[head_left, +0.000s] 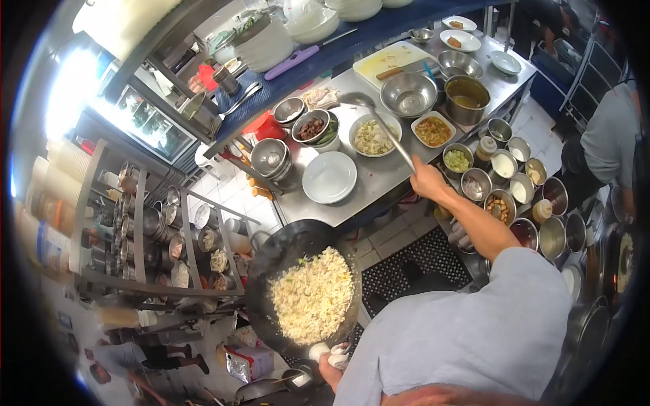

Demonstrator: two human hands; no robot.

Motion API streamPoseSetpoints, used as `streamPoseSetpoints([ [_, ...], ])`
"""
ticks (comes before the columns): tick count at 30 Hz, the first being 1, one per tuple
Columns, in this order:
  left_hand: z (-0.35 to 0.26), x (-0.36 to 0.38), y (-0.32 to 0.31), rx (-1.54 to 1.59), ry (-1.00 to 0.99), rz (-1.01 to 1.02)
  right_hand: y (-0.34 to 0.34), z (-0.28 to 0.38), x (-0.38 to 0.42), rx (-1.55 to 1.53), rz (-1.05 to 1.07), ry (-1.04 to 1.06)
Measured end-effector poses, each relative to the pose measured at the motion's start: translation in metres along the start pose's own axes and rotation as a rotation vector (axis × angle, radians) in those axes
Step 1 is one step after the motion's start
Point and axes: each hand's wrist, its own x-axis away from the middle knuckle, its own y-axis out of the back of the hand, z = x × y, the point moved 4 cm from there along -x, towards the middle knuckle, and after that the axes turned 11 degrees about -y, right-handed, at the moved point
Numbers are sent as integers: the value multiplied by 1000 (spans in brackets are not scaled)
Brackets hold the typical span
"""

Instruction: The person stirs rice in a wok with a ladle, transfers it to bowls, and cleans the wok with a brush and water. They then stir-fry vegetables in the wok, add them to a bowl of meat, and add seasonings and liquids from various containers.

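Note:
My right hand (428, 180) is closed round the handle of a long metal ladle (397, 141). The ladle reaches over a white bowl of fried rice (370, 143) on the steel counter (298, 201), with its head beyond the bowl. Lower down, my left hand (330, 371) grips the near edge or handle of a dark wok (265, 265) through a white cloth (332, 354); its exact hold is partly hidden. A large heap of fried rice (313, 296) lies in the wok. An empty white plate (330, 178) sits on the counter just above the wok.
Metal bowls (409, 95), a pot of sauce (467, 95) and a cutting board (389, 62) stand on the counter. Ingredient tins (503, 164) line the right side. A shelf rack (140, 233) is at left. Another person (609, 139) stands at far right.

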Motion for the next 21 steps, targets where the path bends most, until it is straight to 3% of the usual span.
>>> streamPoseSetpoints([
  [2,-2,7,9,199,51,-189,8,25,45,-191,-3,126],
  [3,1,4,23,230,36,-144,12,43,75,-254,185,97],
  [4,14,-9,65,-153,-94,85,13,60,106,-315,374,67],
  [6,-59,35,9,-869,-359,426,-12,80,167,-392,705,116],
  [8,-53,31,-7,392,-179,-279,-53,102,214,-468,757,327],
  [9,-74,14,-32,486,-333,-171,-76,113,213,-417,725,360],
  [10,-68,-15,-17,445,-280,-263,-100,125,224,-370,738,411],
  [11,-78,-8,-17,368,-279,-234,-111,142,224,-408,918,299],
  [13,-101,3,-20,213,-280,-177,-81,181,224,-488,1033,110],
  [14,-59,-34,18,421,-322,-123,-63,182,222,-518,1114,-10],
  [16,-43,16,6,414,-406,-296,-42,170,220,-591,1192,-1],
  [20,-49,21,12,443,-334,-302,-30,198,208,-509,1088,-29],
  [21,-62,9,11,454,-324,-212,-30,200,195,-439,1050,-15],
])
